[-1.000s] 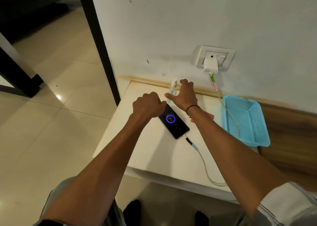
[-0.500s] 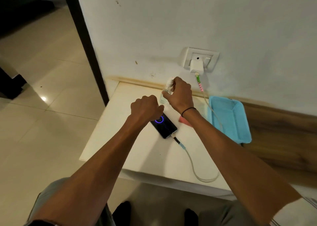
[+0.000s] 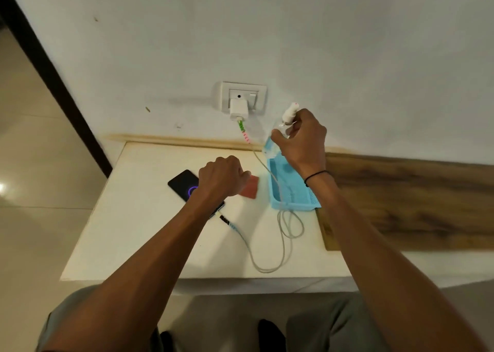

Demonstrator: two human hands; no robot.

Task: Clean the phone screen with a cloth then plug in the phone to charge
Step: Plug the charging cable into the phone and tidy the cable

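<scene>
Count of things on and around the table (image 3: 139, 234)

There was one phone (image 3: 181, 184) at 9 o'clock, one red cloth (image 3: 250, 190) at centre, one blue basket (image 3: 290, 191) at 3 o'clock, one spray bottle (image 3: 287, 118), one charger (image 3: 238, 109) at 12 o'clock, one cable (image 3: 270, 267), and two hands: left (image 3: 220, 179), right (image 3: 302, 140).

A plain white wall (image 3: 267, 31) fills the upper half, marked by a few small dark scuffs. A white socket plate (image 3: 260, 95) sits at the centre, near 12 o'clock. Below it stands a cream table (image 3: 139, 231). A dark door frame (image 3: 48, 65) slants at 10 o'clock, with glossy beige floor tiles (image 3: 34, 164) at 9 o'clock. A wood-grain panel (image 3: 414, 199) runs along 3 o'clock.
</scene>
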